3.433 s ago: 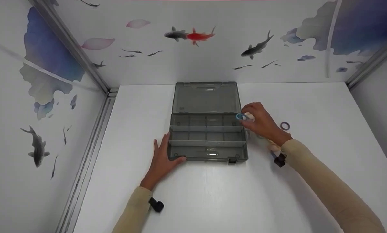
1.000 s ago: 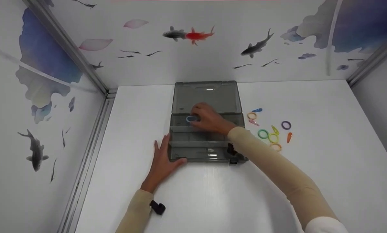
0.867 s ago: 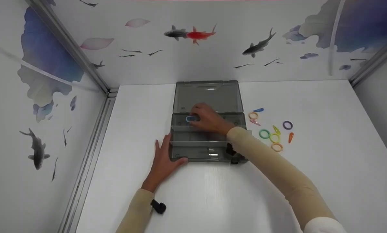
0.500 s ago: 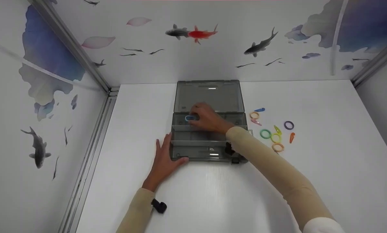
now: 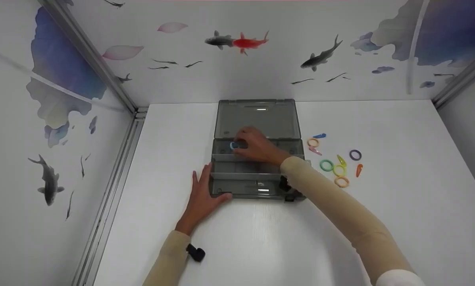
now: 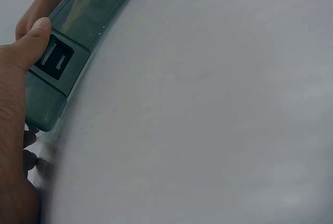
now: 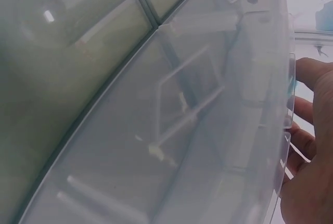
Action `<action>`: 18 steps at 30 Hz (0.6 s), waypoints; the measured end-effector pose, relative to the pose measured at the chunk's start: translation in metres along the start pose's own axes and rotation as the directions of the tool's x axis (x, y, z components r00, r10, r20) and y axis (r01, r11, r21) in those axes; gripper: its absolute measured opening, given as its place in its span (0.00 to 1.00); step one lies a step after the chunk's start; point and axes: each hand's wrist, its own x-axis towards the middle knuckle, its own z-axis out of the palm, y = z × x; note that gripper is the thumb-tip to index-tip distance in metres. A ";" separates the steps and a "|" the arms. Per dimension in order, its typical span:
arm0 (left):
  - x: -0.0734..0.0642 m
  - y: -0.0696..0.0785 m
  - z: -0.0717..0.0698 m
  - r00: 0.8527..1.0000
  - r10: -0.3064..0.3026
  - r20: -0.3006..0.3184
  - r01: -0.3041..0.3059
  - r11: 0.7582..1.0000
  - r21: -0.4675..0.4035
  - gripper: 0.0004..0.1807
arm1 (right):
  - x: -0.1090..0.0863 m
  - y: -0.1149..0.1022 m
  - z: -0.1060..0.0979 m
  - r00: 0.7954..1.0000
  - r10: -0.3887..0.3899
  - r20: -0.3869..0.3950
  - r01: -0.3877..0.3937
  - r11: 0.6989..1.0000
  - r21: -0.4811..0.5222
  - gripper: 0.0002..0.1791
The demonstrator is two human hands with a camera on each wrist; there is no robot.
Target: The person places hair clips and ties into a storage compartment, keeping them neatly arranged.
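Two hands are at the open grey case near mid-frame; from my feed I see the right hand pinching a light-blue ring at the rear compartment, just above centre. The left hand, fingers straight and spread, touches the case's left side, while a green ring and orange clip lie right of centre.

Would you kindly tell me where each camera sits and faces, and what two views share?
Head: head-worn, facing forward and down at the open compartment box; left hand, right hand and beige sleeves show.
Left wrist: wrist-worn, facing the white table and dark latch; left hand shows, apparently right hand too.
Right wrist: wrist-worn, facing a clear divider; right hand shows.
Shared: head and left wrist both show left hand and compartment box.
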 end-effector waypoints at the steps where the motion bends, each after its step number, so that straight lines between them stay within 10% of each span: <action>1: 0.000 0.000 0.000 1.000 0.003 0.001 -0.003 1.000 -0.002 0.68 | -0.001 0.001 -0.001 1.000 -0.008 -0.002 0.008 1.000 0.002 0.20; 18: -0.001 0.000 0.001 1.000 0.014 0.009 -0.014 1.000 -0.008 0.68 | -0.028 0.012 -0.038 0.997 0.028 -0.073 -0.019 0.993 0.117 0.21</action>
